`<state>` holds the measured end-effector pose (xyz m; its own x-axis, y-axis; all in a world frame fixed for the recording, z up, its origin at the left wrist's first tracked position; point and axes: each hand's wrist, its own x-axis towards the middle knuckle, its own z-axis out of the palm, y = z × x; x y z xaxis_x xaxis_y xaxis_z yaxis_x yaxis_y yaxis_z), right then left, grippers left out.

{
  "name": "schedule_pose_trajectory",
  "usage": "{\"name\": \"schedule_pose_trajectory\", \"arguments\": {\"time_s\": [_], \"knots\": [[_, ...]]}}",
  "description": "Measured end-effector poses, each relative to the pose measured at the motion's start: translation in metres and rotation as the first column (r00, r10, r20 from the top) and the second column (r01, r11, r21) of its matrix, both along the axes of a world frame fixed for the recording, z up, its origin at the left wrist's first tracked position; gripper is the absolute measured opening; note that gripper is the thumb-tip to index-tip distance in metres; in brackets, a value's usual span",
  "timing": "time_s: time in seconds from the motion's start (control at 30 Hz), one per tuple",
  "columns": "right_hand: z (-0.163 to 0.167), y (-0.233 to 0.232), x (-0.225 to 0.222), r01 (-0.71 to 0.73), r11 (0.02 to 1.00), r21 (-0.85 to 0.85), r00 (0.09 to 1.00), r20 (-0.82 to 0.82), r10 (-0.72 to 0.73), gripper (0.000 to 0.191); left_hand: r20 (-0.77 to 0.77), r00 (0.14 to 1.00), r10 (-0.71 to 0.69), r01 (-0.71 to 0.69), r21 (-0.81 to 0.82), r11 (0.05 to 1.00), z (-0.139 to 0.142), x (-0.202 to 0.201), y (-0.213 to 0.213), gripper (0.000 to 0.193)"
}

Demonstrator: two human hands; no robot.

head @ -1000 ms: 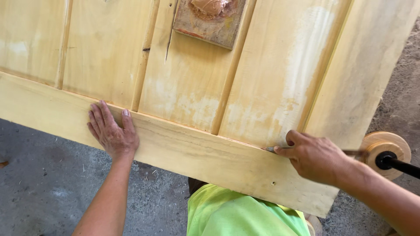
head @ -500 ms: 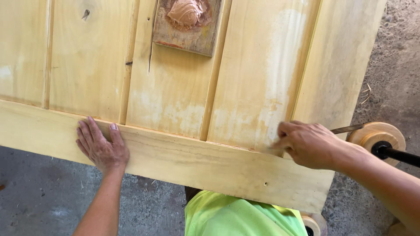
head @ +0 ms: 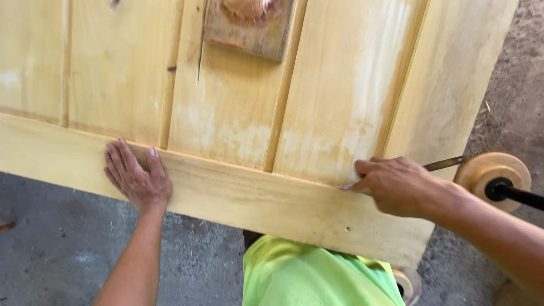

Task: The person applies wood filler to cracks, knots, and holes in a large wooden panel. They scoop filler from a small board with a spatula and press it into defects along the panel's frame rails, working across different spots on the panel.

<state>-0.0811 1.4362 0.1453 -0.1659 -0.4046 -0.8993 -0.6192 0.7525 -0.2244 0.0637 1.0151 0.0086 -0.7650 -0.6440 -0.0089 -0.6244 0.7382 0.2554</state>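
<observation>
the left hand (head: 136, 178) lies flat, fingers spread and together with the palm pressed on the bottom rail (head: 238, 195) of a pale yellow wooden door (head: 226, 124), holding nothing. the right hand (head: 394, 184) is closed around a thin metal tool (head: 445, 164), whose dark handle end sticks out behind the knuckles toward the right; its tip (head: 345, 186) meets the seam where the rail joins the upright boards, just left of the fingers. the two hands are well apart along the same rail.

above the hands the door shows vertical grooved boards with whitish, rubbed patches near the seam, and a carved reddish wooden block (head: 249, 25) sits well above and between them. right of the right hand a round wooden wheel (head: 493, 175) on a black rod (head: 524, 195) stands beside the door's edge. below the rail is grey concrete floor (head: 56, 238), and a bright green shirt (head: 317, 275) shows beneath the right forearm.
</observation>
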Motion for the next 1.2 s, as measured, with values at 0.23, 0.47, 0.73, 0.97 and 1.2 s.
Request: {"name": "schedule_pose_trajectory", "arguments": {"time_s": [0.23,0.47,0.73,0.97,1.2], "knots": [[-0.033,0.008,-0.009,0.103,0.979,-0.174,0.991,-0.069,-0.117,0.042,-0.017,1.0,0.014,-0.014,0.008,1.0,-0.001,0.0,-0.003,0.079],[-0.007,0.008,-0.008,0.069,0.99,0.122,0.998,-0.004,-0.069,0.041,-0.017,1.0,0.02,-0.02,0.011,1.0,-0.003,0.003,-0.003,0.078],[-0.032,-0.003,0.01,0.116,0.975,-0.188,0.987,-0.086,-0.134,0.053,-0.039,0.999,0.009,-0.009,-0.013,1.0,-0.005,0.0,-0.004,0.078],[-0.02,0.02,0.003,0.203,0.972,-0.115,0.974,-0.074,-0.213,0.04,-0.054,0.998,-0.012,0.011,-0.027,1.0,-0.005,0.002,-0.004,0.078],[-0.04,0.012,0.018,0.14,0.986,-0.089,0.986,-0.079,-0.147,0.046,-0.024,1.0,0.006,-0.006,-0.01,1.0,-0.008,0.002,-0.007,0.077]]}}
